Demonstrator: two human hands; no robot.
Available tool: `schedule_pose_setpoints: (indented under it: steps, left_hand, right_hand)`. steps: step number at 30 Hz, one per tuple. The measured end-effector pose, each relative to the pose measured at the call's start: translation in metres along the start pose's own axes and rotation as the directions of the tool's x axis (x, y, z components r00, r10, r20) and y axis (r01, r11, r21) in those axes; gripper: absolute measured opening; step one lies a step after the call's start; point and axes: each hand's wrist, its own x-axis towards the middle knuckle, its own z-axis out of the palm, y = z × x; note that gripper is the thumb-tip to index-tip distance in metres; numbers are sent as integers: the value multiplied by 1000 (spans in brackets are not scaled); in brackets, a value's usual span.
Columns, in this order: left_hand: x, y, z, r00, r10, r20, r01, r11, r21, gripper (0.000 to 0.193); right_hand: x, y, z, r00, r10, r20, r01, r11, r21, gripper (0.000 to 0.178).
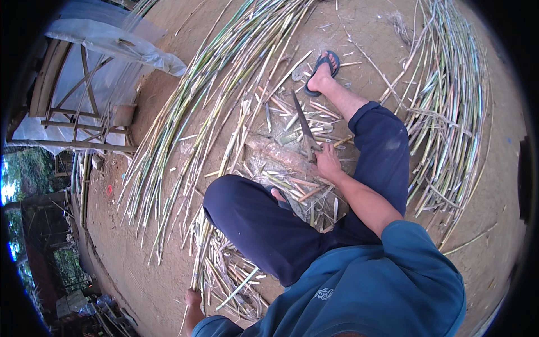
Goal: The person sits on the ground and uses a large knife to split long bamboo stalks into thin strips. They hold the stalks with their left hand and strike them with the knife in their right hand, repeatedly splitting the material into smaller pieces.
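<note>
My right hand (328, 162) is closed around the handle of a machete (303, 123), its dark blade pointing away from me. The blade lies above a short log (272, 150) on the ground between my feet. Far to my lower left, my left hand (192, 297) is closed on thin cane stalks (196, 275); how many it grips I cannot tell. Several long stalks run from there past my left knee toward the log. Cut cane pieces (306, 185) lie scattered around the log, and another heap of short pieces (224, 269) lies beside my left thigh.
A wide spread of long canes (208, 95) covers the ground at the left. At the right lies a tied bundle of canes (443, 112). My sandalled foot (323, 73) is stretched out ahead. A wooden frame with plastic sheeting (112, 45) stands at far left, near a bucket (123, 115).
</note>
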Motion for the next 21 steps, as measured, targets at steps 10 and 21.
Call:
schedule_pose_setpoints:
  steps: [10, 21]
  left_hand:
    - [71, 12, 113, 718, 164, 676, -588, 663, 463, 37]
    - [37, 545, -95, 334, 640, -692, -933, 330, -146, 55]
  right_hand:
    - [3, -13, 0, 990, 94, -104, -92, 995, 26, 46]
    - [-1, 10, -38, 858, 406, -315, -272, 879, 392, 39]
